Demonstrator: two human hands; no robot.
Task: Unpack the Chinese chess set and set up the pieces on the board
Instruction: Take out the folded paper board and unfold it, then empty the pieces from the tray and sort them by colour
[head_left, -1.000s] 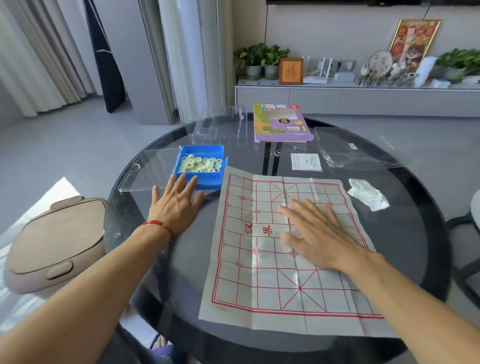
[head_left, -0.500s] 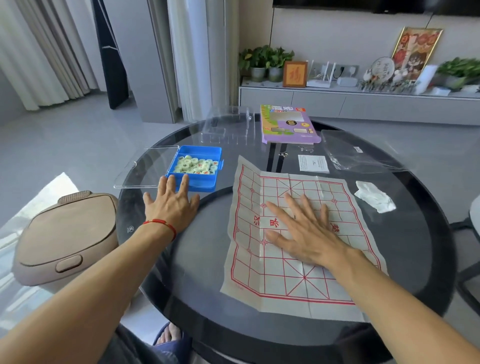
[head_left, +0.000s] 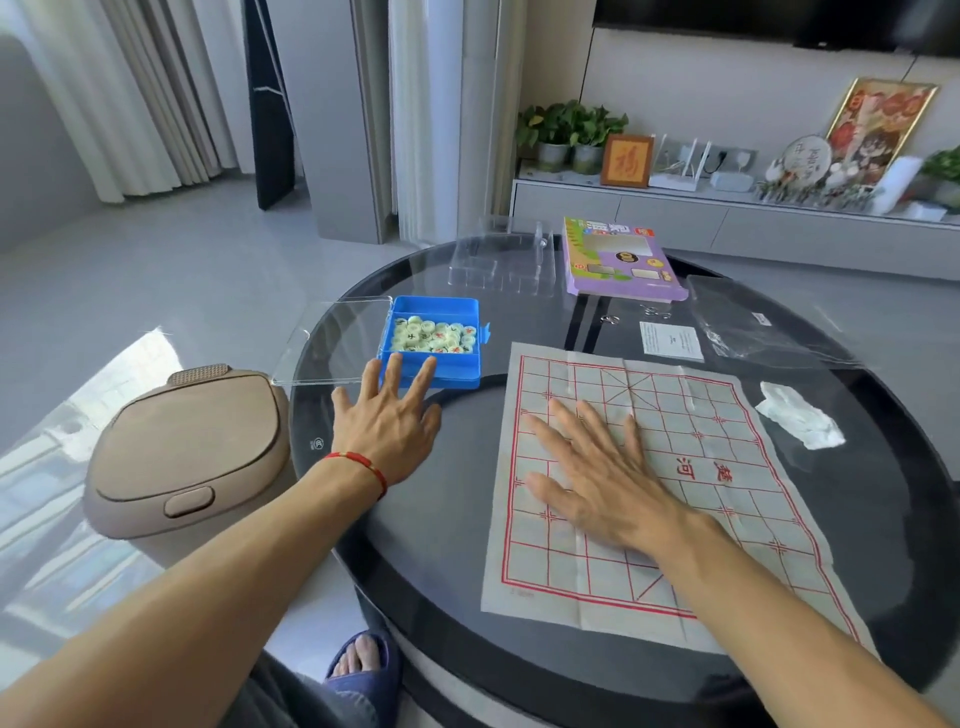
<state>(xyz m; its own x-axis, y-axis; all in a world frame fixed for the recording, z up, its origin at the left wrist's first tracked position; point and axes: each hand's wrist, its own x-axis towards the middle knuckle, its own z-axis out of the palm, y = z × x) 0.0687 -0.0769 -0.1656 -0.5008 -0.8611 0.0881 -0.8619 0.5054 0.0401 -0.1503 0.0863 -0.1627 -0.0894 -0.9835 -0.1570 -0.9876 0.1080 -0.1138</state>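
A creased paper chess board (head_left: 696, 457) with red grid lines lies spread on the round dark glass table (head_left: 467, 545). My right hand (head_left: 602, 478) presses flat on its left half, fingers straight and spread. A blue box (head_left: 441, 306) holding several pale round chess pieces (head_left: 434, 335) stands at the table's left, its clear lid (head_left: 332, 343) hinged open to the left. My left hand (head_left: 389, 426) lies flat on the glass, fingertips touching the box's near wall.
A purple game carton (head_left: 618, 260) and a clear plastic insert (head_left: 498, 260) lie at the far side. A white slip (head_left: 672, 340), a clear bag (head_left: 753, 322) and crumpled white paper (head_left: 800, 423) sit to the right. A beige lidded bin (head_left: 187, 447) stands left of the table.
The board has slid and turned under my right hand toward the right. My left hand has stayed by the blue box. The camera has shifted left.
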